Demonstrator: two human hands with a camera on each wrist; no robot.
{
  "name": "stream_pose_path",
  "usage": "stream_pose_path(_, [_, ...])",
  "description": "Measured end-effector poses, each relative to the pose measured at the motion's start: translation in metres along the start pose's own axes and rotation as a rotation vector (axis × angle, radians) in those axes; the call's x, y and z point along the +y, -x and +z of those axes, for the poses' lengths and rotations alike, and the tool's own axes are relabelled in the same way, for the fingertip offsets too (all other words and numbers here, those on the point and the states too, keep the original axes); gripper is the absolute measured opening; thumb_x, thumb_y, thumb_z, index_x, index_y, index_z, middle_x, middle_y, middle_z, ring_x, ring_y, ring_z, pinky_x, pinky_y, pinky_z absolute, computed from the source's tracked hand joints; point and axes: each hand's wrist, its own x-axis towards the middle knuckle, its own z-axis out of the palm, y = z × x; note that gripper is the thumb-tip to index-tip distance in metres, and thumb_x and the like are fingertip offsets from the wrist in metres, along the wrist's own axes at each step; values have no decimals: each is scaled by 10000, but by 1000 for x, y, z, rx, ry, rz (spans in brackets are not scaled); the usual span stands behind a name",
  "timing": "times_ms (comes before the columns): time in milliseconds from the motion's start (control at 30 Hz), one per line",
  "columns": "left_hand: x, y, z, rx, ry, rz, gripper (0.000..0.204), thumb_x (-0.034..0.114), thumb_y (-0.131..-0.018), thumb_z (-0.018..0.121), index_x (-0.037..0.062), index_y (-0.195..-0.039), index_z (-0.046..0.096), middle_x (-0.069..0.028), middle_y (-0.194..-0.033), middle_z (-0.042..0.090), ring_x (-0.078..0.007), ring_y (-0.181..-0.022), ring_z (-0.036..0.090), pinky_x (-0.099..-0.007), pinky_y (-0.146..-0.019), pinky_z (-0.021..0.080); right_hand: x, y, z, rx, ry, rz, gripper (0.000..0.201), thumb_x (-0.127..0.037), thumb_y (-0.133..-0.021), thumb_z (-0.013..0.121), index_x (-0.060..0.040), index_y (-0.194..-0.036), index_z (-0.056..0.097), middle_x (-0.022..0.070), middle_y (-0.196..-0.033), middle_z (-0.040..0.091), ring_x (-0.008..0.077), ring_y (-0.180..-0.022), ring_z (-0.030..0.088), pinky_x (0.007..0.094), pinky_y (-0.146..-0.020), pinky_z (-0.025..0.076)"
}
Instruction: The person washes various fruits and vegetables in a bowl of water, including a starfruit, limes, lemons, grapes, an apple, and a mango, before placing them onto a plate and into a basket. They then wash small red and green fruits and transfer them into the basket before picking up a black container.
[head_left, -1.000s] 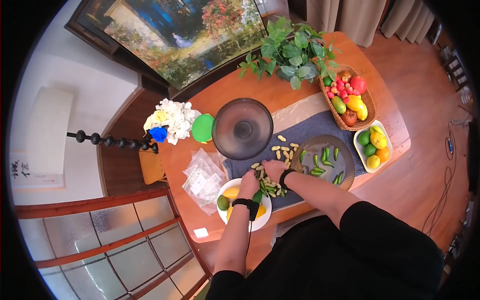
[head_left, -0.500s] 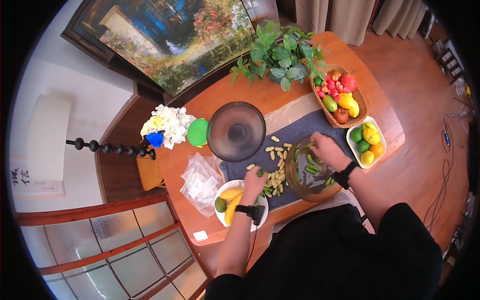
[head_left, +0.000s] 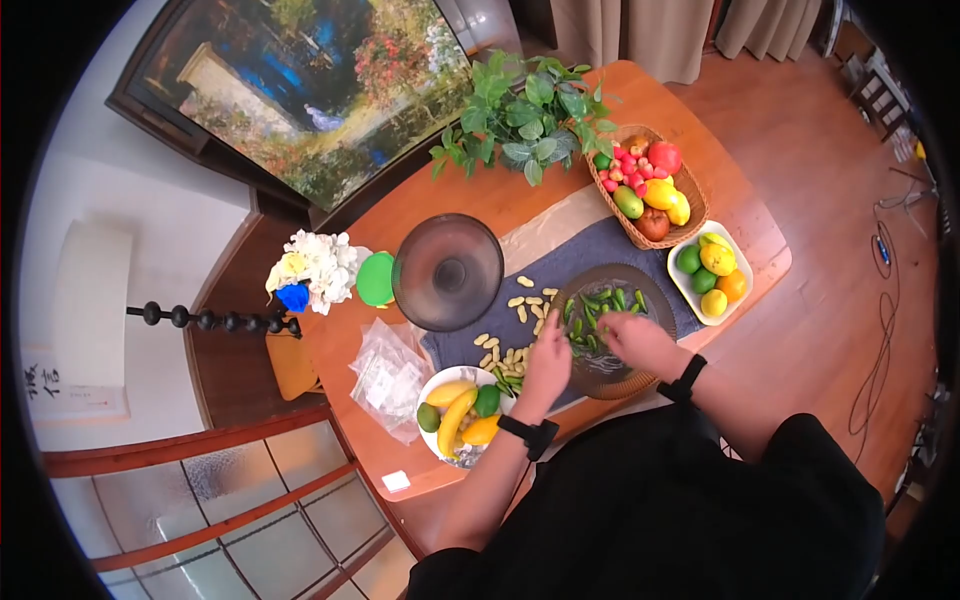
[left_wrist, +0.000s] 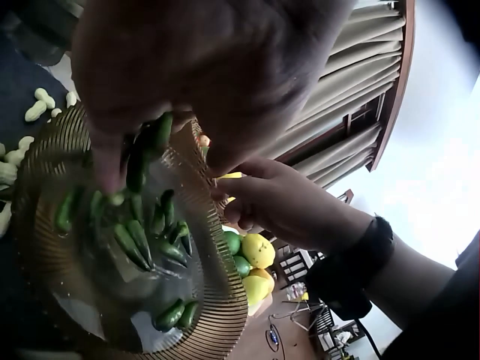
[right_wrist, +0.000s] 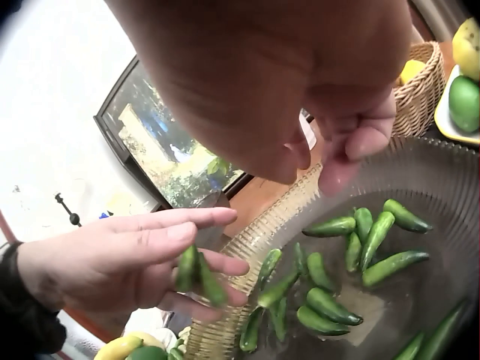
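My left hand [head_left: 547,365] is at the near-left rim of a ribbed, smoky glass bowl [head_left: 665,308]. It holds a couple of green chili peppers [right_wrist: 187,268] between thumb and fingers; the fingers look fairly extended in the right wrist view. Over the bowl hovers my right hand [head_left: 640,343], fingers loosely curled with nothing visible in them. Several more chili peppers [right_wrist: 326,307] lie scattered across the bowl's bottom. Left of the bowl, peanuts [head_left: 525,281] and a few loose chili peppers [head_left: 508,378] rest on the dark blue cloth [head_left: 590,250].
A white plate of bananas and other fruit [head_left: 457,418] stands near the left forearm. Farther back are an upturned dark glass bowl [head_left: 448,230] and plastic bags [head_left: 388,380]. Rightward sit a wicker fruit basket [head_left: 690,205] and a white fruit tray [head_left: 742,243].
Both hands have left the pile of peanuts and peppers for the bowl, the right first, then the left with peppers. More peppers lie in the bowl. The head view has shifted.
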Motion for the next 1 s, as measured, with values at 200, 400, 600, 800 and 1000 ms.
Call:
stream_pose_path(200, [-51, -2, -65, 151, 86, -211, 212, -7, -920, 518, -5, -1102, 626, -146, -880, 686, -180, -732, 680, -299, -685, 536, -41, 19, 56, -363, -139, -234, 166, -153, -896, 547, -53, -978, 651, 166, -953, 680, 361, -898, 667, 457, -813, 533])
stream_pose_path(400, [-83, 14, -86, 30, -647, -77, 163, 88, -794, 689, 31, -945, 671, -175, -919, 683, -313, -876, 688, -417, -771, 546, -30, 17, 146, -509, 79, -327, 273, -105, -887, 508, 7, -1122, 588, 218, -1032, 627, 394, -953, 655, 457, -824, 532])
stream_pose_path(600, [-98, 27, -63, -172, -921, -107, 217, 138, -783, 701, 43, -965, 630, -186, -984, 648, -356, -961, 658, -464, -812, 532, -37, 6, 201, -224, 312, -187, 219, -64, -852, 511, 34, -1045, 546, 212, -853, 660, 316, -718, 702, 409, -609, 572])
stream_pose_path(800, [-108, 34, -51, -131, -934, -96, 166, 78, -808, 634, 33, -964, 597, -178, -972, 622, -372, -938, 651, -472, -795, 525, -36, -11, 218, -105, 254, -61, 141, -79, -883, 514, -32, -1011, 552, 191, -838, 667, 337, -737, 705, 391, -637, 576])
stream_pose_path(1000, [-112, 34, -71, -107, -810, 24, 144, 68, -821, 612, 36, -959, 589, -187, -973, 629, -385, -922, 643, -494, -776, 504, -24, -4, 220, 46, 16, 56, 103, -85, -877, 546, -21, -936, 602, 195, -809, 633, 379, -745, 665, 448, -683, 538])
